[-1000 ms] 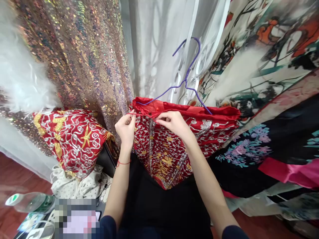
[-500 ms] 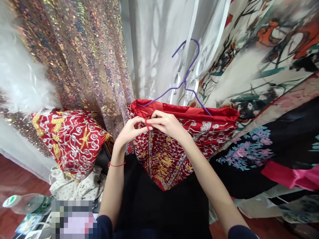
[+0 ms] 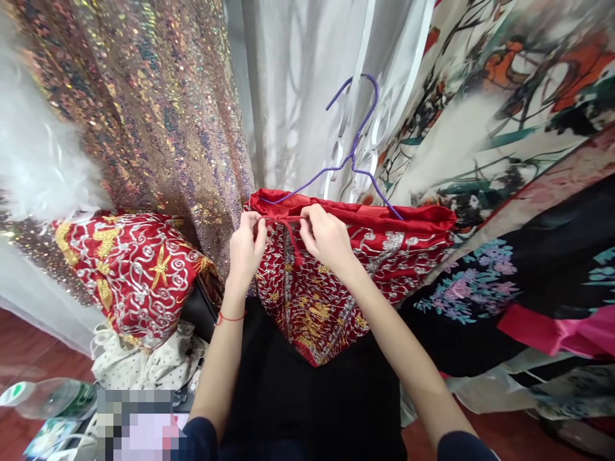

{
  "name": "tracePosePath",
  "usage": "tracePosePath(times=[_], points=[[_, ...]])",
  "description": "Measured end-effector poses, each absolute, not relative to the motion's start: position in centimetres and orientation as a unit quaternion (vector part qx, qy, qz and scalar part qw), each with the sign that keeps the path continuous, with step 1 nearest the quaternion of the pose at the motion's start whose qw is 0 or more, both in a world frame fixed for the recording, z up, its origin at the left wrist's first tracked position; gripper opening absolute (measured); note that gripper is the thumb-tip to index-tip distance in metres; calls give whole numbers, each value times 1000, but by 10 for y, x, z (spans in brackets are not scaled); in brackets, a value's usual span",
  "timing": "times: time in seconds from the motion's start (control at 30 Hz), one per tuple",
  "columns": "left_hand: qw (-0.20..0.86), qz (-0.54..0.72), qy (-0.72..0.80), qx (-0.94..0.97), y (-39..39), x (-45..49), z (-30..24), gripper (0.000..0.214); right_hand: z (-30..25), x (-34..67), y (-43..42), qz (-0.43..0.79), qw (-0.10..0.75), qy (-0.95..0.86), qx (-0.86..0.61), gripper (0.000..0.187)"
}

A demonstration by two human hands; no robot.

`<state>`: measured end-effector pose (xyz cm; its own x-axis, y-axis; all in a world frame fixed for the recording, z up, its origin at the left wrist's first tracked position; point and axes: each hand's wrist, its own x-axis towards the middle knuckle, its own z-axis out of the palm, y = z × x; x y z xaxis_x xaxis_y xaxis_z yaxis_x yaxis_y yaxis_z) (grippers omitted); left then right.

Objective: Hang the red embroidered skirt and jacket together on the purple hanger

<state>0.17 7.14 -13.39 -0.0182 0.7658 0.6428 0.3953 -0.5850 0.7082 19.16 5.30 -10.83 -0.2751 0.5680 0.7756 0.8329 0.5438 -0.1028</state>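
A red garment [image 3: 317, 301] with silver and gold embroidery hangs before me, a purple hanger [image 3: 353, 153] inside its shiny red top band. At the band's left part a red drawstring [image 3: 281, 219] is tied in a bow, with a loose end hanging down. My left hand [image 3: 246, 246] pinches the drawstring left of the knot. On the other side my right hand [image 3: 324, 237] pinches it between thumb and fingers. The string is stretched between both hands, in front of the embroidered cloth.
Left of me, a matching embroidered red piece [image 3: 139, 275] lies on white dotted cloth [image 3: 144, 365], near a plastic bottle [image 3: 52, 398]. A sequined curtain [image 3: 158, 96] and white feathers [image 3: 43, 153] stand behind. To the right hang a painted fabric [image 3: 490, 115] and black flowered clothing [image 3: 471, 288].
My hands have moved apart from close together at the string, the left one outward to the left. The drawstring now shows as a bow stretched between them.
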Motion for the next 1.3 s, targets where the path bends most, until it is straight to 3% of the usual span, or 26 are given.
tracePosePath(times=[0.1, 0.2, 0.3, 0.43, 0.53, 0.6, 0.73, 0.83, 0.9, 1.07, 1.23, 1.3], points=[[16, 571, 510, 643, 86, 0, -136, 10, -106, 205, 50, -233, 353, -763, -489, 30], [-21, 576, 536, 617, 100, -1, -144, 8, -110, 221, 47, -261, 303, -762, -509, 35], [7, 589, 520, 619, 107, 1, -153, 7, -115, 231, 44, -260, 298, -755, -522, 35], [181, 642, 422, 614, 108, 5, -153, 10, -117, 231, 37, -174, 307, -775, -524, 25], [292, 660, 375, 582, 103, 8, -142, 15, -113, 220, 33, -88, 342, -789, -502, 20], [296, 658, 367, 587, 94, 11, -129, 18, -107, 207, 33, -54, 388, -783, -483, 25], [170, 626, 351, 675, 63, 20, -96, 18, -92, 177, 41, 34, 456, -773, -439, 36], [69, 587, 317, 741, 44, 22, -80, 14, -86, 166, 51, 123, 514, -758, -382, 20], [58, 592, 301, 745, 41, 18, -82, 19, -87, 168, 54, 194, 562, -722, -354, 13], [99, 573, 393, 712, 58, 5, -117, 17, -106, 186, 48, 354, 608, -625, -338, 33], [299, 503, 362, 725, 77, 9, -142, 32, -126, 197, 43, 362, 579, -640, -350, 36], [323, 522, 360, 703, 80, 9, -143, 35, -129, 202, 44, 345, 569, -648, -372, 33]])
